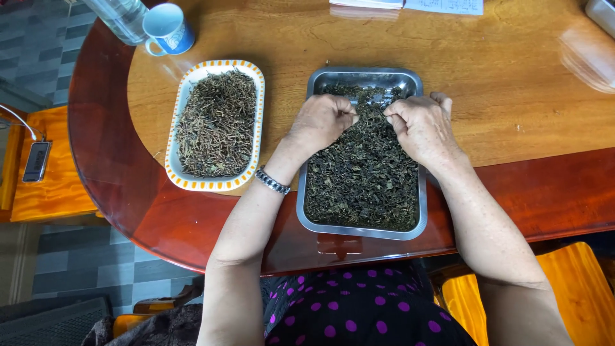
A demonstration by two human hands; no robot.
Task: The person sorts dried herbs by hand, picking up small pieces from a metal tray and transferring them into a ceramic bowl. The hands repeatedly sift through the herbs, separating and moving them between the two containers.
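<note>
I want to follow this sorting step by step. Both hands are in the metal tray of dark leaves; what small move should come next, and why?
Probably the left hand should carry its pinch to the patterned dish. Both hands, left and right hand, are closed on bits above the metal tray, and that dish already holds thin stems.

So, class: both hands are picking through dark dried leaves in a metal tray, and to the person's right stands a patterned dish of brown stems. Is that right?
Not quite. The patterned dish of brown stems stands to the person's left, not the right, as the head view shows. The rest holds: the left hand and right hand are both down in the dark dried leaves in the metal tray.
</note>
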